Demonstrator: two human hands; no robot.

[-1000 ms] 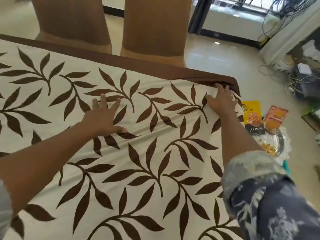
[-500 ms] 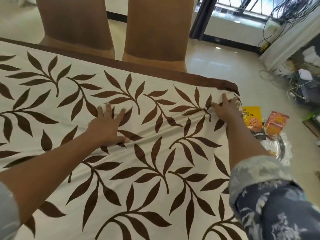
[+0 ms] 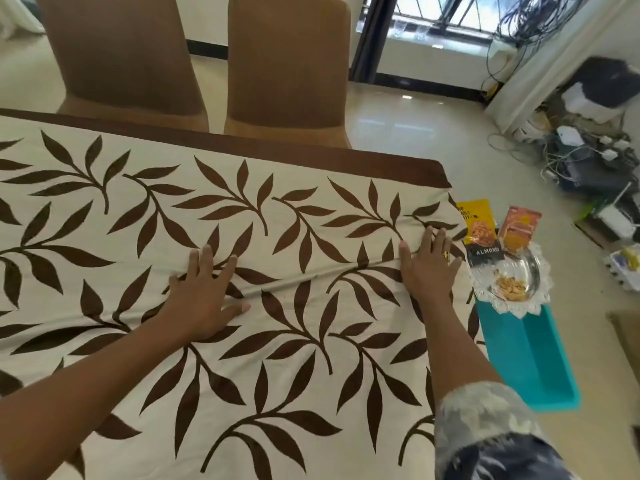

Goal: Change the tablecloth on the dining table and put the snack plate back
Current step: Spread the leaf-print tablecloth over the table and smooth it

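A cream tablecloth (image 3: pixel 277 209) with brown leaves and a brown border covers the dining table. A long crease runs across it between my hands. My left hand (image 3: pixel 202 292) lies flat on the cloth near the middle, fingers spread. My right hand (image 3: pixel 431 268) presses flat near the table's right edge, a ring on one finger. The snack plate (image 3: pixel 512 282), glass on a white doily with nuts in it, sits on a teal stool (image 3: pixel 530 362) just right of the table. A yellow almond packet (image 3: pixel 479 233) and an orange packet (image 3: pixel 519 230) lean at the plate's far side.
Two brown covered chairs (image 3: pixel 284 74) stand at the table's far side. Beyond the stool is tiled floor (image 3: pixel 415 126). A tangle of cables and devices (image 3: pixel 588 157) lies against the right wall under a window.
Both hands have slid toward me over the cloth, the right one away from the far right corner. A crease has formed between them. The teal stool has come into view.
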